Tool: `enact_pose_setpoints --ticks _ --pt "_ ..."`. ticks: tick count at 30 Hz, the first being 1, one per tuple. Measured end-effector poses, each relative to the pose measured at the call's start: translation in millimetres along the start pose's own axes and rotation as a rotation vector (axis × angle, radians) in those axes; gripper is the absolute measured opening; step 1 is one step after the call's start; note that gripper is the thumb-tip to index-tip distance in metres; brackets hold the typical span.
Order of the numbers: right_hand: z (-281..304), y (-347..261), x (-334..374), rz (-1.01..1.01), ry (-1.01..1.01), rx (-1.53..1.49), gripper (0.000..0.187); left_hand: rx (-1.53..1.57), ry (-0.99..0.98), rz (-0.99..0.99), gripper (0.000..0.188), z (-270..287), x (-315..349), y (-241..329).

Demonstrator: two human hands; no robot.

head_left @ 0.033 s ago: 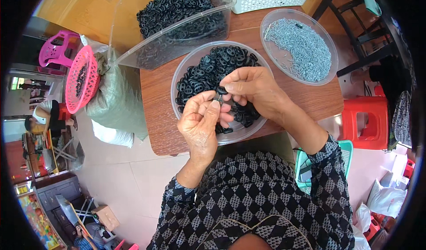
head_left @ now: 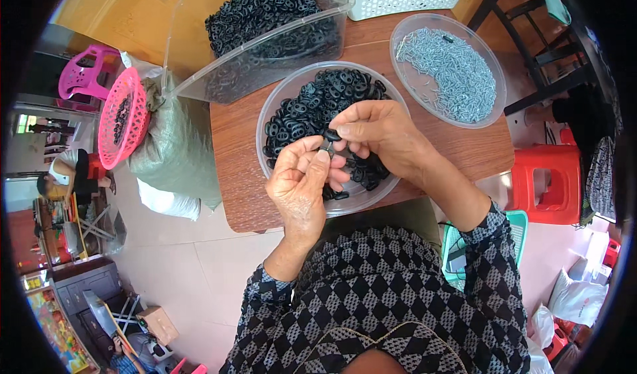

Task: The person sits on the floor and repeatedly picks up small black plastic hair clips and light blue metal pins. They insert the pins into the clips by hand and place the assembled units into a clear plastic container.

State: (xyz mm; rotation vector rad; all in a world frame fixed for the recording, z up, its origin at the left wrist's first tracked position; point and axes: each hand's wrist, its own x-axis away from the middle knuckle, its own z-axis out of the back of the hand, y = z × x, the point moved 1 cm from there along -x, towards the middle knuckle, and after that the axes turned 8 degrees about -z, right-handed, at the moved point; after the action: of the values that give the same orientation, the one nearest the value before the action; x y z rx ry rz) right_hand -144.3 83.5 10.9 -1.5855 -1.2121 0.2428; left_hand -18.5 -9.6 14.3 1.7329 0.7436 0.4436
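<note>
Over a round clear tub (head_left: 361, 201) heaped with black oval plastic pieces (head_left: 312, 102), each with two holes, my hands meet close together. My right hand (head_left: 391, 138) pinches one small black oval piece (head_left: 332, 135) between thumb and fingertips. Just below that piece, my left hand (head_left: 298, 182) is closed in a pinch on a small silvery metal pin (head_left: 327, 146), partly hidden by the fingers. The pin appears to touch the black piece; whether it sits inside it I cannot tell. To the right lies a shallow clear dish (head_left: 418, 82) full of silvery pins (head_left: 458, 69).
A large clear bin (head_left: 219, 82) of black pieces and a white perforated basket (head_left: 398, 2) stand at the table's back. Left are a pink basket (head_left: 141, 119) and a green sack (head_left: 176, 148). Right of the table stands a red stool (head_left: 551, 175); another person (head_left: 63, 175) is far left.
</note>
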Motion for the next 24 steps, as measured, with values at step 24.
enact_pose_setpoints --ticks 24 --pt "-17 5 11 0.266 0.093 0.515 0.015 -0.101 0.073 -0.232 0.018 10 0 -1"
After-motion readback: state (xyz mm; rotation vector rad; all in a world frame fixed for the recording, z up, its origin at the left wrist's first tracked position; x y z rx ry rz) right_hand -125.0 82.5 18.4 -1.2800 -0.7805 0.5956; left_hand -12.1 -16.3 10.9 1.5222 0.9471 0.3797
